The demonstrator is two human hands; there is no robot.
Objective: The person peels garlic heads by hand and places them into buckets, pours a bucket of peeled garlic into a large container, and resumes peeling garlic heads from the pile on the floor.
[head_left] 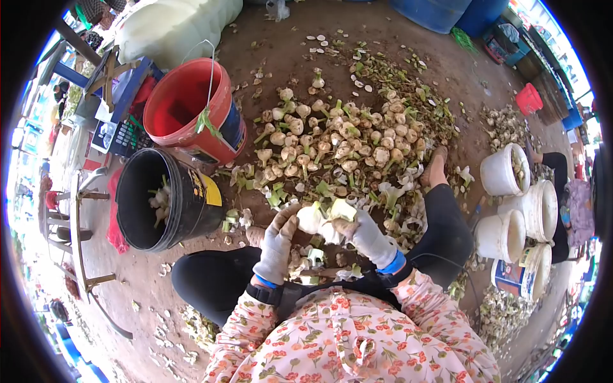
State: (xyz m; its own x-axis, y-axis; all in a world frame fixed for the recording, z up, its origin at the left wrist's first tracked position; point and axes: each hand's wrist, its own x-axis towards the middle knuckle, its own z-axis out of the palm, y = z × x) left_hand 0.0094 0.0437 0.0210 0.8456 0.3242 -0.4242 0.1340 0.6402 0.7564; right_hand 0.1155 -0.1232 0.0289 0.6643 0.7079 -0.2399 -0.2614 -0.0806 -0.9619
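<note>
My left hand (278, 241), in a pale, dirt-stained work glove, is closed on a white garlic bulb (310, 219) in front of my lap. Close on its right, my gloved right hand (371, 237) pinches a pale yellow-green leafy skin (343, 210) that reaches toward the bulb. Whether the skin is still joined to the bulb, I cannot tell. Just beyond both hands lies a heap of untrimmed garlic bulbs (345, 143) with roots and short green stems. Loose peelings (394, 193) are scattered between my legs.
To my left stand a black bucket (198, 203) with a few bulbs inside and a red bucket (225, 108) with a wire handle. Several white buckets (501, 235) stand at the right, near another person's leg (559, 191). A large pale sack (172, 32) lies at the back left.
</note>
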